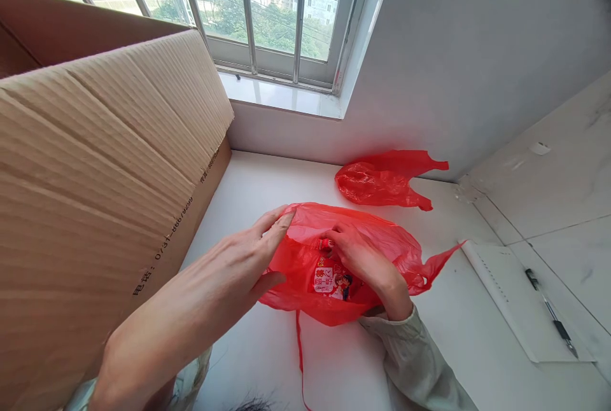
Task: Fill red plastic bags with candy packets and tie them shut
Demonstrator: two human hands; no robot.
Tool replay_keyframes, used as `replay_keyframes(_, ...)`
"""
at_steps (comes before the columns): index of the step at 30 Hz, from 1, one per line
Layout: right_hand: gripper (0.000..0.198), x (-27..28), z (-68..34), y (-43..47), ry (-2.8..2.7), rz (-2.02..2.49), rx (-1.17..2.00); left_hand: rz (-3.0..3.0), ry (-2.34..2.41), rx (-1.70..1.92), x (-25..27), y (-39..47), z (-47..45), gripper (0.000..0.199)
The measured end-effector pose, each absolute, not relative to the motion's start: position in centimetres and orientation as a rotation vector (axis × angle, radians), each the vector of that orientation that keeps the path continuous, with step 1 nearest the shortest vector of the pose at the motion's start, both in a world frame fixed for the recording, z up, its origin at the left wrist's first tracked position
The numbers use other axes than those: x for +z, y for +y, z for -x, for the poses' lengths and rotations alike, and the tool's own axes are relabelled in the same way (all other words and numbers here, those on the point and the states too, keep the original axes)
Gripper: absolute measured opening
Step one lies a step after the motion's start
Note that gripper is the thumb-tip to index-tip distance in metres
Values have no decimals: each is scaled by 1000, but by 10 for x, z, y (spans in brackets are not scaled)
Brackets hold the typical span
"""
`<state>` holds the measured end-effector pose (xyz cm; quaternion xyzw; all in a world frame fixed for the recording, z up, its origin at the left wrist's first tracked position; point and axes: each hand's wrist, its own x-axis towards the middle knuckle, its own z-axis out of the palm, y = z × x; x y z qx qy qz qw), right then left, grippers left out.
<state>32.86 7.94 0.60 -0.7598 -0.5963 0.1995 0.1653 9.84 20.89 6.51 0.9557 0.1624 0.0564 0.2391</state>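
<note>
A red plastic bag [396,239] lies on the white tabletop with its mouth spread toward me. At the bag's left rim is my left hand [260,249], its fingers stretched out and the thumb apart from them, touching the plastic. My right hand [358,252] reaches inside the bag, fingers bent around the upper end of a red printed packet [325,278]. White lettering and a cartoon figure show on the packet. Part of the right hand's grip is hidden by its own fingers, and the bag's deeper contents are covered.
A big cardboard box [119,163] stands at the left, flap folded outward. Behind the bag, another red plastic bag [377,182] lies against the wall. A notebook [506,290] with a pen [551,312] rests at the right. A barred window [272,23] is at the back.
</note>
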Motion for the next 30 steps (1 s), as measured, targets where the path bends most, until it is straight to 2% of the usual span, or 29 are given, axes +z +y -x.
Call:
replay_keyframes(5, 25, -6, -334, 82, -1651, 2226, 534, -2707, 389, 177, 57, 212, -98, 76)
replay_keyframes(11, 26, -9, -333, 83, -1547, 2273, 495, -2478, 505, 168, 65, 214, -100, 38)
replay_keyframes(15, 24, 16, -332, 74, -1557, 2262, 559, -2530, 506, 144, 78, 215, -107, 33)
replay_keyframes(19, 21, 60, -338, 44, -1616, 2059, 627, -2628, 498, 153, 84, 216, -112, 33)
replay_keyframes(24, 23, 90, -355, -5, -1392, 2112, 106, -2661, 561, 316, 91, 211, -117, 36)
replay_keyframes(26, 30, 86, -361, -16, -1277, 2178, -30, -2641, 583, 374, 94, 209, -118, 34)
replay_keyframes(27, 41, 81, -362, -20, -1239, 2213, -29, -2631, 584, 383, 95, 209, -118, 33)
replay_keyframes(30, 75, 60, -359, -26, -1154, 2327, 200, -2617, 594, 369, 97, 209, -118, 31)
